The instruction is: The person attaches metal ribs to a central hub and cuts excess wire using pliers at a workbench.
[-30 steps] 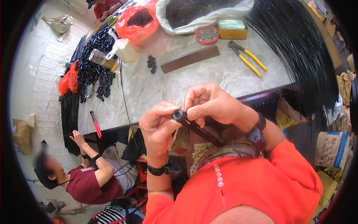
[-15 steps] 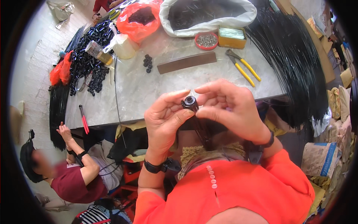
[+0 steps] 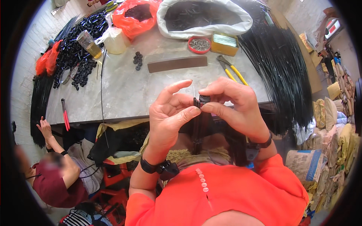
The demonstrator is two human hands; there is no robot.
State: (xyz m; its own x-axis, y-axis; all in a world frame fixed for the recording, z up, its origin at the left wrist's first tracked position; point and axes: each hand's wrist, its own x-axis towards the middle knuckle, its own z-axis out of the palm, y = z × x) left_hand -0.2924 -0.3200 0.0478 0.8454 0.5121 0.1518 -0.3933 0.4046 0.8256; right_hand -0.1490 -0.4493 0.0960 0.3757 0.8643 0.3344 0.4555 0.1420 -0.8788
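Observation:
In front of my waist, at the table's near edge, my two hands meet over small black parts. My right hand (image 3: 235,107) pinches a short black ringed cylinder (image 3: 204,99) between thumb and fingers. With thumb and bent fingers my left hand (image 3: 169,111) grips the top of a slim black rod-like piece (image 3: 197,132), which hangs down toward my lap; its index finger is raised. A thin pale pin or wire (image 3: 194,90) stands up between the hands. Whether the cylinder and the rod piece are joined, I cannot tell.
On the table lie a brown bar (image 3: 177,64), yellow-handled pliers (image 3: 233,71), a red dish of small metal bits (image 3: 199,45) and a white sack (image 3: 245,22). Long black rods (image 3: 283,75) spread at right, black tubes (image 3: 81,35) at left. A co-worker (image 3: 56,177) sits left.
The view has shifted, so the table things sit further left. The black cylinder, earlier upright between both hands, is now tipped beside my right fingers, and the rod piece shows at my left fingertips.

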